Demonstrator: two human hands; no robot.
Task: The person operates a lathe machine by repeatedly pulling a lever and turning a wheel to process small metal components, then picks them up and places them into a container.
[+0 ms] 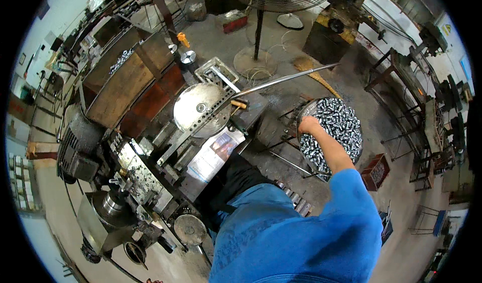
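Note:
My right arm, in a blue sleeve, stretches out to a round basin (360,155) heaped with small shiny metal cylinders (335,127). At the basin's left side, my right hand (308,125) reaches down over the cylinders. Its fingers point down and are hidden, so what they hold, if anything, does not show. My left hand cannot be made out in the picture. Left of the basin is a machine with a round metal plate (193,107), crossed by a long perforated bar (203,117). A printed paper sheet (213,155) lies on the machine near my body.
A long metal lever (286,77) juts from the machine toward the far right. A broom (324,82) lies behind the basin, near a standing fan (258,27). A red box (375,172) stands right of the basin. Closer left are a motor (80,142) and a round stool (190,229).

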